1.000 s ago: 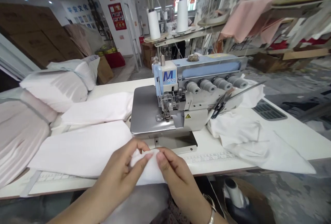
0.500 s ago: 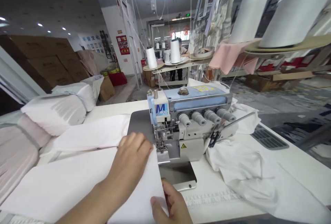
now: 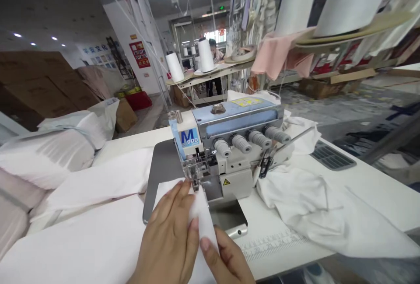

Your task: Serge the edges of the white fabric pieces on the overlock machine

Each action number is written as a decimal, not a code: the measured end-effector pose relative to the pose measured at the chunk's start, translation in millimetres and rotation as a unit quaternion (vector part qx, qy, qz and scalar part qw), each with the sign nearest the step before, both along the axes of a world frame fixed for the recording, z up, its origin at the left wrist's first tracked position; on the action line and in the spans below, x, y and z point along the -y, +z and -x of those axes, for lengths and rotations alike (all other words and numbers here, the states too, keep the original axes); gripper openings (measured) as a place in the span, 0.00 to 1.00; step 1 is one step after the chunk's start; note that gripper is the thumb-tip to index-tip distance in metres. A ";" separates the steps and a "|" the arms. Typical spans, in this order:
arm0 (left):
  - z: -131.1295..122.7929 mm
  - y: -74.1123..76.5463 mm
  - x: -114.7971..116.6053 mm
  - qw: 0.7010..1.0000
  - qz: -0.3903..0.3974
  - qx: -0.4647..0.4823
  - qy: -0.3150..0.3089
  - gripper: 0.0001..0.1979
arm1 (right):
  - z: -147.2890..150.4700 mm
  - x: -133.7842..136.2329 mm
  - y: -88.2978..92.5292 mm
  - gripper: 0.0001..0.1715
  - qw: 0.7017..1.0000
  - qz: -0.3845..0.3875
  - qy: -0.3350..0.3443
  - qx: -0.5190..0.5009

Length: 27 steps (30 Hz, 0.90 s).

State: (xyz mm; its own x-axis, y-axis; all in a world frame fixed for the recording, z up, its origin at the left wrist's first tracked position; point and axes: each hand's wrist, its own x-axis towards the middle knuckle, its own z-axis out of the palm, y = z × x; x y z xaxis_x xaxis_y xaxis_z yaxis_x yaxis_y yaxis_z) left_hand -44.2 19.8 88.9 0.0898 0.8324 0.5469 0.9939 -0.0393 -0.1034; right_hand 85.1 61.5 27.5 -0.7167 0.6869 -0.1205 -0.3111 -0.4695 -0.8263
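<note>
Fingers (image 3: 174, 196) of the left hand (image 3: 169, 227) lie nearly straight and together, flat on a white cloth (image 3: 202, 216) without closing round it; the right hand (image 3: 229, 257) pinches the cloth's right edge between thumb and fingers. Visibly longer near to far, the cloth reaches past the left fingertips to the sewing machine's (image 3: 239, 126) presser foot (image 3: 196, 183), the left hand nearer.
</note>
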 end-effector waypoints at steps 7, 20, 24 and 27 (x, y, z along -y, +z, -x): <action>13.2 25.7 -13.4 0.993 0.091 0.071 0.018 0.13 | 0.2 2.1 4.5 0.16 0.999 0.024 0.010 -0.020; 45.2 28.6 59.0 0.721 0.182 0.651 0.151 0.19 | -5.9 1.7 8.4 0.21 0.996 -0.060 0.014 0.070; 28.4 20.5 70.1 0.497 0.246 0.826 0.105 0.28 | -7.7 4.6 9.9 0.17 0.996 -0.055 -0.007 0.069; 29.1 21.8 70.0 0.445 0.253 0.855 0.087 0.29 | -16.4 14.1 14.1 0.21 0.998 -0.019 0.017 0.050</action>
